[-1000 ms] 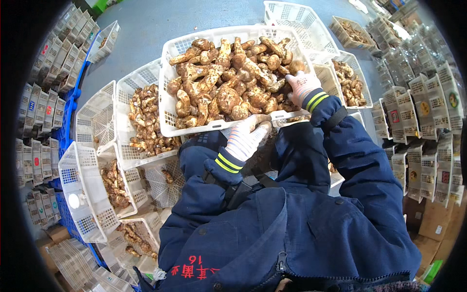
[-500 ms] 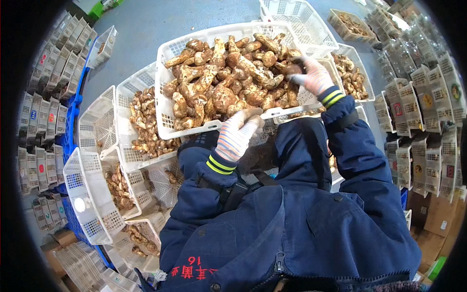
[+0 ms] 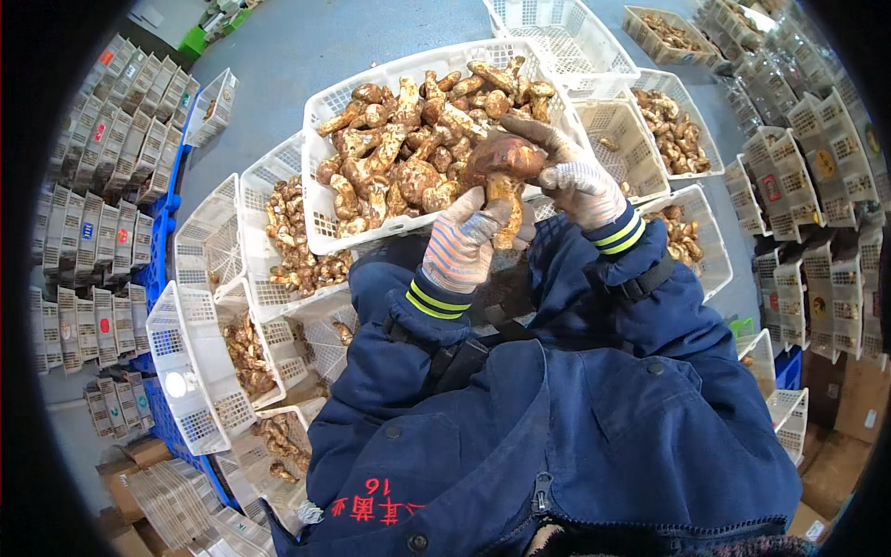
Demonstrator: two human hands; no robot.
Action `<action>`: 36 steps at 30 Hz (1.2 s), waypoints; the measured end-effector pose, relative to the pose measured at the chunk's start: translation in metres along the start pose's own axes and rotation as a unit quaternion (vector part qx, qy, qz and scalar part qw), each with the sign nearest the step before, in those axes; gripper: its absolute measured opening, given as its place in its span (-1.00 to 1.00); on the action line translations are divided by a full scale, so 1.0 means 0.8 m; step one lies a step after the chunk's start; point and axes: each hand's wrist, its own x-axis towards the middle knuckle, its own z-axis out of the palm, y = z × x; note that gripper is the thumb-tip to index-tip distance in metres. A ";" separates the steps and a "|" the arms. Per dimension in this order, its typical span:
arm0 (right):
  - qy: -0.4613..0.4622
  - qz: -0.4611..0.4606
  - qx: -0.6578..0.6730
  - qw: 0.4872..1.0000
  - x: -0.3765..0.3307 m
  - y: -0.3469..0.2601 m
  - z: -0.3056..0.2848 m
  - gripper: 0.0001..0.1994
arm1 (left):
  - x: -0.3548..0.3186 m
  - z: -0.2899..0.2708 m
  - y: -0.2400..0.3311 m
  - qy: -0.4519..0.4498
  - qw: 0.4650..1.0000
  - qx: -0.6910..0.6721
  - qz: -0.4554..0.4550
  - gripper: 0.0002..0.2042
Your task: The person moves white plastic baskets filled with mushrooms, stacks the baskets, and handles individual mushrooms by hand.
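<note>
A large mushroom with a dark brown cap and a pale, dirt-streaked stem is held up between my hands, cap toward the far side. My left hand, in a striped knit glove, pinches it beside the stem. My right hand, gloved with darkened fingertips, curls over the cap's right side. Beyond and to the left, a white plastic basket heaped with brown mushrooms rests in front of me near my knees.
More white baskets with mushrooms stand close on my left, and others on my right. A nearly bare basket sits beside the heaped one. Stacked white crates line the left side; more stacked crates line the right.
My right hand has lifted a mushroom from the heap and brought it nearer to me. My left hand has left the basket's near rim and now grips the mushroom.
</note>
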 end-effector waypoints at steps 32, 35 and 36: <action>0.066 0.027 -0.224 0.972 -0.048 0.000 0.019 -0.61 | -0.003 -0.004 -0.033 -0.020 0.982 0.178 0.057 -0.51; 0.021 0.052 -0.098 0.994 -0.043 0.006 0.016 -0.59 | -0.011 0.003 -0.018 -0.025 0.991 0.128 0.029 -0.63; 0.003 0.080 -0.002 0.997 -0.041 0.007 0.015 -0.58 | -0.012 0.005 -0.012 -0.054 0.993 0.104 -0.002 -0.64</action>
